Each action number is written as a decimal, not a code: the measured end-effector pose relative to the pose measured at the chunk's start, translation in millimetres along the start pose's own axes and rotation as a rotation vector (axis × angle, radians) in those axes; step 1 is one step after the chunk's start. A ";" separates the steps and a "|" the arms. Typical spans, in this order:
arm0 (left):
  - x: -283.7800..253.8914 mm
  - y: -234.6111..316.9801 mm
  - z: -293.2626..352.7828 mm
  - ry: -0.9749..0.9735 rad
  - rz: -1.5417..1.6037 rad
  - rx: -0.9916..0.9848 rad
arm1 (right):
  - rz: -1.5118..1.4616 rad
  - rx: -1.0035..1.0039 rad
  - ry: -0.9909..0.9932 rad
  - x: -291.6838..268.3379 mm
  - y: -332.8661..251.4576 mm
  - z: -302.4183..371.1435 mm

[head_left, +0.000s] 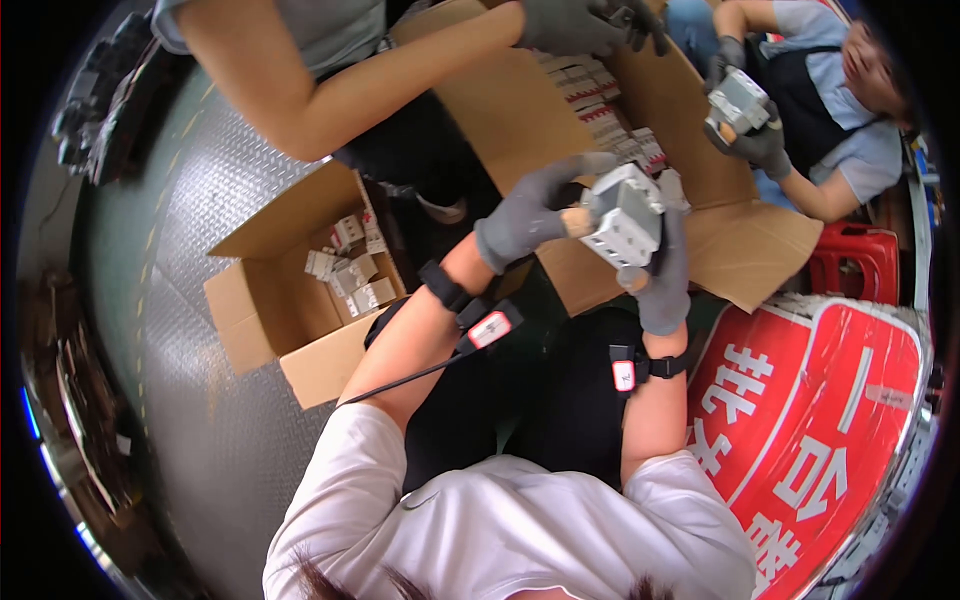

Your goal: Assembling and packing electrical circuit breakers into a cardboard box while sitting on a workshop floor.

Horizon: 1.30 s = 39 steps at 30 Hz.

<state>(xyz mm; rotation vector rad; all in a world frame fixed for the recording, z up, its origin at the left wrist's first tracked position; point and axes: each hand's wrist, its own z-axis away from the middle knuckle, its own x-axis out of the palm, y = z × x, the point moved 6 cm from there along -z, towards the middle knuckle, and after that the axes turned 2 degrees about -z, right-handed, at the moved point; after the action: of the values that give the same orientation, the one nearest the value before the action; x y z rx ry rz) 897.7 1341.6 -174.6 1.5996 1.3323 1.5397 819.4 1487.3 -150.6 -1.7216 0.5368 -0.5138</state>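
Both my hands wear grey gloves with bare thumb tips. Between them, over the big open carton, is a white and grey circuit breaker block. My left hand grips its left side, the thumb pressed on the near edge and the fingers stretched behind. My right hand closes around the right side, its thumb at the lower corner. The far fingers of both hands are partly hidden by the block. Rows of white breakers with red marks lie inside the big carton.
A smaller open carton with several loose breakers stands on the metal floor at left. One co-worker's gloved hand reaches over the big carton; another's hands hold a similar block. A red sign board and red stool are at right.
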 end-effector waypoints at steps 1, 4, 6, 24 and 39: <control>-1.0 0.8 1.3 -0.023 0.001 -0.013 | -0.002 0.000 -0.014 -2.3 -0.5 2.0; -3.2 2.3 1.5 -0.042 0.002 -0.020 | 0.347 -0.176 -0.086 -8.8 -8.4 5.4; -1.6 2.1 1.4 -0.067 0.031 -0.024 | 0.462 -0.336 -0.150 -8.9 -16.0 5.4; 0.6 9.4 -1.5 -0.059 -0.141 0.045 | -0.111 -0.140 -0.073 -2.4 -9.1 6.2; -36.6 118.3 140.0 0.373 -0.259 -0.126 | -0.064 0.051 0.146 -8.0 17.9 -6.0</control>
<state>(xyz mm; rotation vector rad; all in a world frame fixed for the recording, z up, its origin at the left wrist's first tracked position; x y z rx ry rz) 1068.7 1299.8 -111.8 1.0482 1.5317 1.7713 808.1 1484.0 -167.4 -1.6655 0.5689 -0.6971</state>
